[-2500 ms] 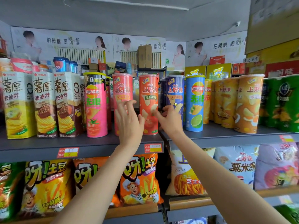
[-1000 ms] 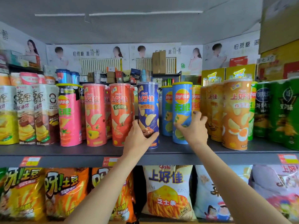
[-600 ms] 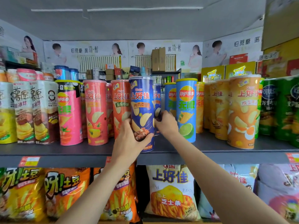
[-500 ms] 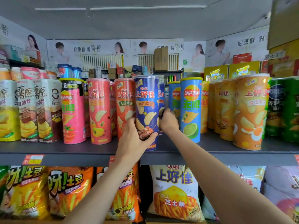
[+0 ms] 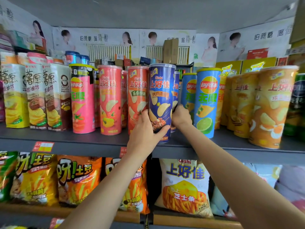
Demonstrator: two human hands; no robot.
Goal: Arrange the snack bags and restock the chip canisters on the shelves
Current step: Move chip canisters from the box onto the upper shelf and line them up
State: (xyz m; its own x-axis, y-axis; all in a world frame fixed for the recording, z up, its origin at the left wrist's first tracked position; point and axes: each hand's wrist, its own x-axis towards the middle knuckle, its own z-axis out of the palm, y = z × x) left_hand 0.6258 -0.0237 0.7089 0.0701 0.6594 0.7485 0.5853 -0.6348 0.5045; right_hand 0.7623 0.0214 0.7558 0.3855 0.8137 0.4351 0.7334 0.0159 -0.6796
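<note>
A dark blue Oishi chip canister (image 5: 160, 90) stands at the front edge of the grey upper shelf (image 5: 99, 142), between a red-orange Oishi canister (image 5: 137, 91) and a blue Lay's lime canister (image 5: 208, 100). My left hand (image 5: 145, 129) grips its lower part, thumb across the front. Behind it, my right hand (image 5: 180, 116) curls round a second dark blue canister (image 5: 176, 90), mostly hidden. Snack bags hang on the lower shelf, among them orange potato-stick bags (image 5: 77, 179) and a white Oishi cheese-stick bag (image 5: 184, 185).
Left on the upper shelf stand pink canisters (image 5: 82, 100) and white and brown ones (image 5: 34, 96). Orange canisters (image 5: 270, 106) and green ones (image 5: 297, 104) fill the right. Red price tags (image 5: 43, 146) sit on the shelf edge. Posters line the back wall.
My hands moved right from the red-orange canister to the dark blue ones. The left hand drew a dark blue canister to the shelf front; the right left the Lay's canister for the one behind.
</note>
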